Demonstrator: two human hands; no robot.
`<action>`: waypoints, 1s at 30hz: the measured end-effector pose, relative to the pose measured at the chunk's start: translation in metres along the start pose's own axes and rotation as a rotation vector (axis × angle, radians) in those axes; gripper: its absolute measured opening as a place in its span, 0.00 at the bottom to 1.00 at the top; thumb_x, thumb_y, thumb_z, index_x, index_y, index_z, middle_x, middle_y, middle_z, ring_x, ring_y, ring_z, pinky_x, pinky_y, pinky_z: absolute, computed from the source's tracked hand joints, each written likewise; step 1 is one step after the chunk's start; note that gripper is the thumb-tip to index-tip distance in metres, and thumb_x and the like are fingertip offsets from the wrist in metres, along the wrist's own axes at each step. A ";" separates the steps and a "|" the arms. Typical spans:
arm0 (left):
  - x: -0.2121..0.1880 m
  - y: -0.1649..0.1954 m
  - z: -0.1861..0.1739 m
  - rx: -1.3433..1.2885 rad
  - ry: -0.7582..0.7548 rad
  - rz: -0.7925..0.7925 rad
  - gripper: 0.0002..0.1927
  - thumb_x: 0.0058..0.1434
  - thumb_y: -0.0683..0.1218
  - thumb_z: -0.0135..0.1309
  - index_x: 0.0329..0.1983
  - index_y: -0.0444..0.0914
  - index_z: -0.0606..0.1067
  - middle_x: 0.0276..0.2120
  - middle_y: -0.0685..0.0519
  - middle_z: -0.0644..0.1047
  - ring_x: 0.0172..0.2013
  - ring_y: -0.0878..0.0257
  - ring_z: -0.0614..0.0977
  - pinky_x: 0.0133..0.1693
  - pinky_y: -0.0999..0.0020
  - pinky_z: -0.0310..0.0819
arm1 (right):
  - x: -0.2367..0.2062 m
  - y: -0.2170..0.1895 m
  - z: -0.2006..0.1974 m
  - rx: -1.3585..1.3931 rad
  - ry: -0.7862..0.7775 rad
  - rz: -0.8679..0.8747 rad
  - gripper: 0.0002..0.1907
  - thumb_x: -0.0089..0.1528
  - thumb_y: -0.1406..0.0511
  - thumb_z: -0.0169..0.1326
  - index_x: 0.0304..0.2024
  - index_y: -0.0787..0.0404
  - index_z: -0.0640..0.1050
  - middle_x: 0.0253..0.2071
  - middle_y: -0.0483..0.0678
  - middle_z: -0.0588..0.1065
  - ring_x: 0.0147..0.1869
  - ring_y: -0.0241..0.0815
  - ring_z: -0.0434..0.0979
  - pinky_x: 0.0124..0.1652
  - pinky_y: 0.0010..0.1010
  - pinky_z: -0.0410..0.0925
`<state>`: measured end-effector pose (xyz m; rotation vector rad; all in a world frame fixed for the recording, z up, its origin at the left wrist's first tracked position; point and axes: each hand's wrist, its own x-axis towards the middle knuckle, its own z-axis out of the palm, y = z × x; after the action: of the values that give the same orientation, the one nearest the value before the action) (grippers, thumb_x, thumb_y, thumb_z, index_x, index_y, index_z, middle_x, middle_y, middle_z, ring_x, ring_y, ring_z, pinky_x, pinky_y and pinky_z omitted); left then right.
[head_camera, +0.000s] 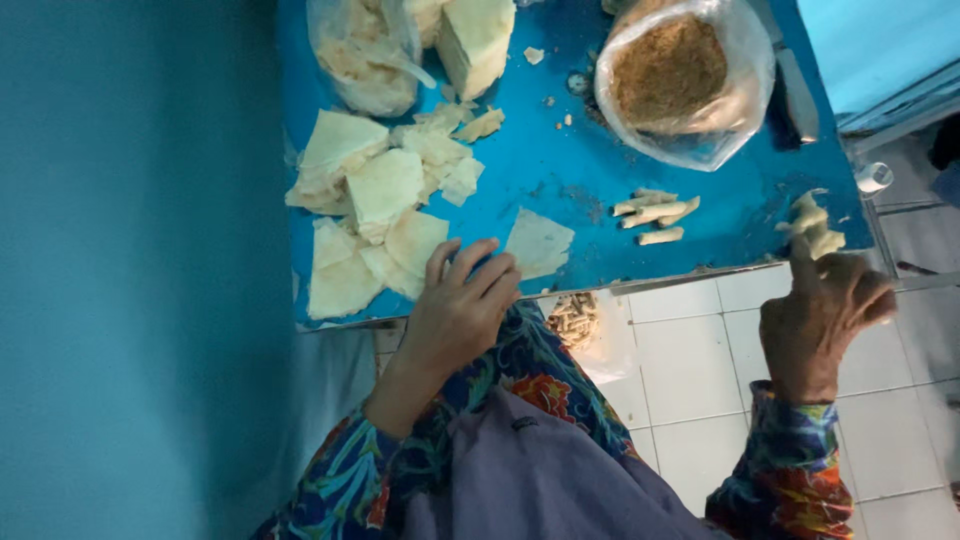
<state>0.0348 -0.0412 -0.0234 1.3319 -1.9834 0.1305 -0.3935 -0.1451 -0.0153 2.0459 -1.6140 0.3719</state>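
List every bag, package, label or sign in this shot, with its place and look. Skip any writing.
Clear plastic bag: far right of the blue tabletop, open and rounded, full of brown crumbs.
Second clear plastic bag: far left of the tabletop, crumpled, holding pale wrapper scraps.
Small clear bag: below the table's near edge, holding small pale rolls.
No signs or screens visible.

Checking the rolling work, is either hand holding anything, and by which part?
The left hand rests empty at the blue table edge. The right hand touches pale rolled pieces; its grip is unclear.
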 end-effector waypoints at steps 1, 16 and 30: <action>0.000 -0.001 0.001 -0.005 0.005 0.007 0.13 0.67 0.47 0.61 0.53 0.39 0.77 0.57 0.53 0.75 0.64 0.52 0.70 0.65 0.43 0.59 | -0.003 0.005 0.008 0.000 -0.003 0.007 0.32 0.55 0.80 0.48 0.58 0.50 0.80 0.47 0.47 0.67 0.61 0.50 0.60 0.66 0.46 0.50; 0.006 0.002 -0.004 -0.038 0.023 0.000 0.16 0.67 0.47 0.58 0.57 0.39 0.76 0.55 0.50 0.74 0.62 0.50 0.71 0.66 0.42 0.58 | 0.064 -0.042 -0.055 0.441 -0.081 -0.100 0.21 0.64 0.81 0.46 0.45 0.51 0.81 0.43 0.46 0.68 0.54 0.48 0.65 0.56 0.39 0.58; 0.006 0.003 -0.003 -0.090 0.033 -0.020 0.13 0.66 0.46 0.59 0.52 0.38 0.78 0.52 0.51 0.76 0.61 0.53 0.73 0.66 0.43 0.60 | 0.104 -0.211 -0.077 0.512 -0.066 -0.630 0.28 0.56 0.69 0.58 0.60 0.46 0.82 0.38 0.47 0.66 0.47 0.50 0.65 0.50 0.47 0.58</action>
<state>0.0325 -0.0428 -0.0164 1.2836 -1.9255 0.0534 -0.1561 -0.1535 0.0558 2.8324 -0.8688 0.5188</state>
